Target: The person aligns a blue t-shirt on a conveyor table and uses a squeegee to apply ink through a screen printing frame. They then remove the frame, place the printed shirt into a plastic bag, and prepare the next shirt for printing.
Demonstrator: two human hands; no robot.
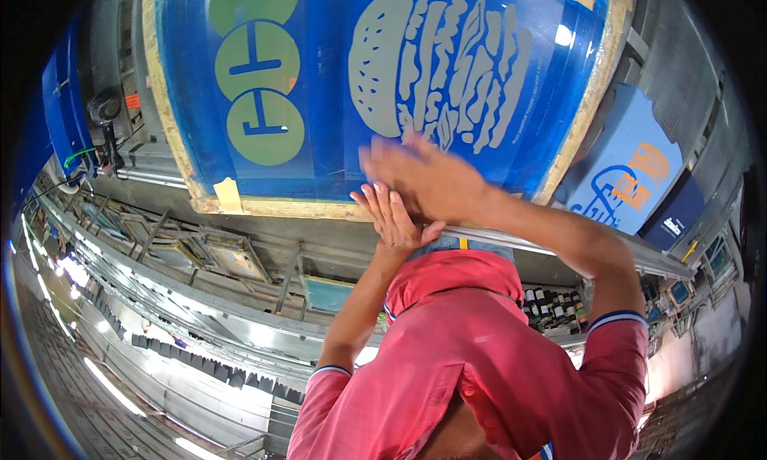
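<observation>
- Head view, nearest the camera: the person's red shirt (479, 332), with both bare forearms reaching forward from it.
- The left hand (393, 222) is at the near rail (296, 208) of a printing screen (327, 140), fingers straight and slightly spread, closed on nothing visible.
- The right hand (435, 180), blurred, crosses above that rail close to the left fingers; it looks flat and loosely open, with nothing visible in it. Whether the two hands touch, I cannot tell.
- The screen lies just ahead of the person, its blue face bearing green circles (265, 127) and a pale burger design (379, 60). Yellowish tape (228, 196) sits at its near left corner.
- To the right is a light-blue printed piece (623, 156), beside a dark-blue one (675, 212).
- The step in hand seems to be bare-handed work at the screen's near edge, neither hand clearly gripping it. Lifting or shifting the screen would call for a firm hold on its rails.
</observation>
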